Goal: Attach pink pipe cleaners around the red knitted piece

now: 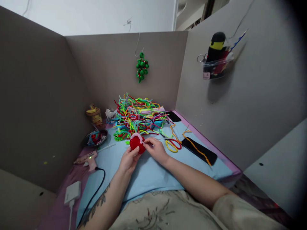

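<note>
My left hand [129, 158] holds a small red fuzzy ball with a pink pipe-cleaner rim [137, 143] from below, fingers curled round it. My right hand [155, 149] pinches at its right side, fingertips pressed together on the pink rim. Both hands hover over a light blue mat [148, 175]. Just behind them lies a big tangle of coloured pipe cleaners [139, 113].
A pink glue gun [87, 159] with a black cord lies at the left, near a white adapter [72, 191]. A dark dish [94, 139], a small jar [94, 115], scissors with red and yellow handles [173, 144], a black strip [199, 150] and a phone [173, 116] surround the mat. Grey walls enclose the desk.
</note>
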`<state>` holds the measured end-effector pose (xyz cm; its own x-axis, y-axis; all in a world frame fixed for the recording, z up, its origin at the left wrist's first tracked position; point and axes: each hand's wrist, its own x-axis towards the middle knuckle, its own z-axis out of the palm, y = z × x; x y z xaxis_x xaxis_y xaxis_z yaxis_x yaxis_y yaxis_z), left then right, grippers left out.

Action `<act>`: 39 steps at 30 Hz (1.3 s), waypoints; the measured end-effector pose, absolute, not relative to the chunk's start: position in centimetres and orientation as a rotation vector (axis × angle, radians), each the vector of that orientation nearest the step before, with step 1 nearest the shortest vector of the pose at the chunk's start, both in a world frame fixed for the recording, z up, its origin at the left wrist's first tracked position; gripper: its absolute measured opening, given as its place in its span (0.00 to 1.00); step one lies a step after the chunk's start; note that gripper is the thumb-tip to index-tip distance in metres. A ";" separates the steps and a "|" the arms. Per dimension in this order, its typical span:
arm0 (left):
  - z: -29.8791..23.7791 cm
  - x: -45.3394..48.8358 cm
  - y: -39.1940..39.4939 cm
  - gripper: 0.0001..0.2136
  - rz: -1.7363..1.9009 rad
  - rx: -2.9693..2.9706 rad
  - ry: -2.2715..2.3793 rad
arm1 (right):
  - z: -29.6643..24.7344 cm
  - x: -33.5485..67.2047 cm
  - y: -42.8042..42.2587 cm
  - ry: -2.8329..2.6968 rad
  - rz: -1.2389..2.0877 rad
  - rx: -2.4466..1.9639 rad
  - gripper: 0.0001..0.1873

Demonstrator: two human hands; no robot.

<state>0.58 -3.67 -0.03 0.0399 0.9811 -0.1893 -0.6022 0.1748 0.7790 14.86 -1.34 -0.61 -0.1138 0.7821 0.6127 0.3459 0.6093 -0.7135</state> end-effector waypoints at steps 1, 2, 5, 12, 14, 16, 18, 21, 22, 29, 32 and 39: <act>-0.1 0.6 -3.6 0.14 1.322 0.588 0.821 | -0.6 14.9 -1.3 -1.710 0.483 -0.938 0.05; -0.2 0.6 -3.6 0.15 1.320 0.593 0.821 | -0.6 14.8 -1.3 -1.711 0.482 -0.943 0.05; -0.4 0.6 -3.5 0.17 1.318 0.604 0.837 | -0.6 14.8 -1.3 -1.720 0.478 -0.955 0.05; -0.5 0.8 -3.5 0.18 1.346 0.589 0.805 | -0.4 14.7 -1.4 -1.711 0.485 -0.950 0.06; -0.6 0.8 -3.5 0.17 1.361 0.597 0.798 | -0.6 14.6 -1.4 -1.703 0.498 -0.960 0.06; -0.7 0.8 -3.4 0.17 1.370 0.605 0.796 | -0.7 14.5 -1.3 -1.697 0.506 -0.970 0.06; -0.8 0.8 -3.4 0.18 1.375 0.607 0.801 | -0.9 14.3 -1.2 -1.688 0.516 -0.975 0.06; -0.8 0.9 -3.4 0.19 1.397 0.641 0.831 | -1.1 14.1 -1.1 -1.654 0.559 -1.002 0.06; -0.8 0.9 -3.4 0.19 1.410 0.663 0.846 | -1.2 14.1 -1.0 -1.642 0.580 -1.016 0.05; -0.9 1.1 -3.5 0.18 1.490 0.806 0.946 | -1.5 13.6 -0.4 -1.564 0.807 -1.072 0.05; -0.8 1.1 -3.5 0.19 1.496 0.820 0.950 | -1.4 13.7 -0.4 -1.546 0.849 -1.044 0.06; -0.3 1.2 -3.8 0.18 1.489 0.764 0.908 | -0.9 13.9 -1.4 -1.675 0.558 -0.962 0.04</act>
<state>1.23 -3.77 -0.28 -0.1136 0.9929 -0.0342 -0.4854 -0.0254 0.8739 13.92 -1.39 -0.90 -0.0993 0.8193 0.5647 0.3168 0.5640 -0.7626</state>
